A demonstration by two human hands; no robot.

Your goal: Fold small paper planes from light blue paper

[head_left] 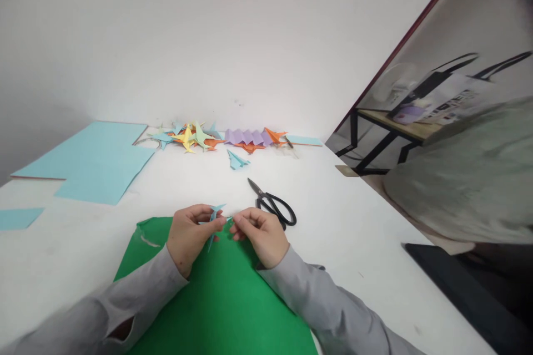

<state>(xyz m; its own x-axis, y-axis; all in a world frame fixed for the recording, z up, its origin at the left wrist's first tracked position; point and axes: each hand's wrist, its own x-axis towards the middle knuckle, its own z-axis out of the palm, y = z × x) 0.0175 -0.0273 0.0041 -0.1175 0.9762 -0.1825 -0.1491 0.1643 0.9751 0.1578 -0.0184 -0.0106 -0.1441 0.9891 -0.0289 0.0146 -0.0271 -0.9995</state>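
Both hands met over the near part of the tabletop (353, 244), and a small blue folded paper (214, 214) sat right between them. The left hand (189, 236) had its grip pinched shut on the paper's body, thumb against fingers. The right hand (260, 233) had its fingertips closed on a small flap sticking out toward that side. So the paper lay inside both grips at once, with the left hand taking more of it and the right only touching its edge. Its long axis ran roughly away from the person, one pointed tip rising beyond the left grip and a thin tail hanging below it. It looked tilted a little.

Directly under both grips lay a green sheet (225, 299). Just beyond the right grip, near but not touching, lay black scissors (275, 206), blades closed. Well beyond both grips, a row of folded paper shapes (195, 137) and a purple pleated strip (247, 136) lined the far edge. One loose blue folded piece (237, 161) lay just in front of that row. Far off past the left grip lay large pale blue sheets (95, 161).
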